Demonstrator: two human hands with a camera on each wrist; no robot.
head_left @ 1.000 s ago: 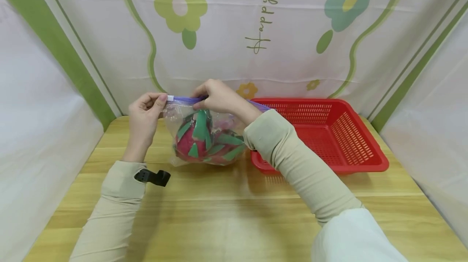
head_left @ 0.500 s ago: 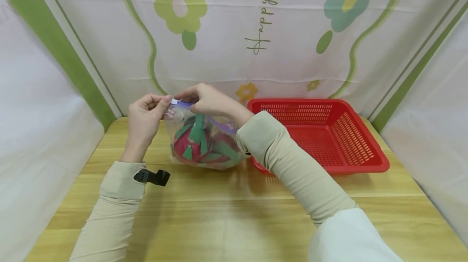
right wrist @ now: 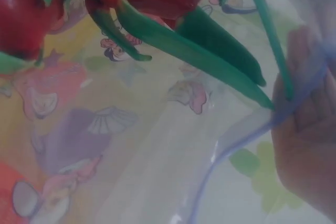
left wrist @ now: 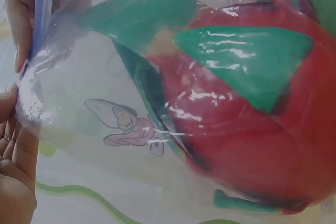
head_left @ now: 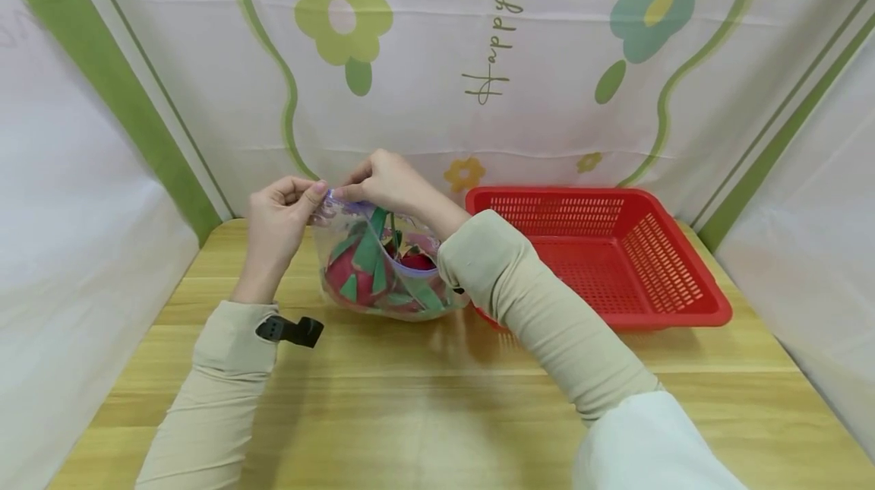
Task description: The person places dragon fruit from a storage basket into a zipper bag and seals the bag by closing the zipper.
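A clear zip bag [head_left: 417, 272] with a purple zip edge stands on the table, its mouth gaping toward the right. Inside it is a red dragon fruit [head_left: 358, 281] with green scales, also large in the left wrist view as a glossy dragon fruit [left wrist: 226, 124]. A second dragon fruit [head_left: 415, 260] shows through the bag's mouth. My left hand [head_left: 276, 228] pinches the bag's top left corner between thumb and fingers. Right beside it my right hand [head_left: 396, 184] pinches the zip edge. Long green scales [right wrist: 194, 61] reach toward the zip in the right wrist view.
A red plastic basket [head_left: 711, 315] with slotted walls stands to the right of the bag, partly behind my right forearm. The wooden table [head_left: 424, 414] runs toward me. A flowered cloth [head_left: 424, 80] hangs close behind, with white side walls left and right.
My right hand has moved left along the zip to the left hand. The bag's mouth has spread wider, baring the fruit inside. The white slider seen earlier is now hidden by fingers.
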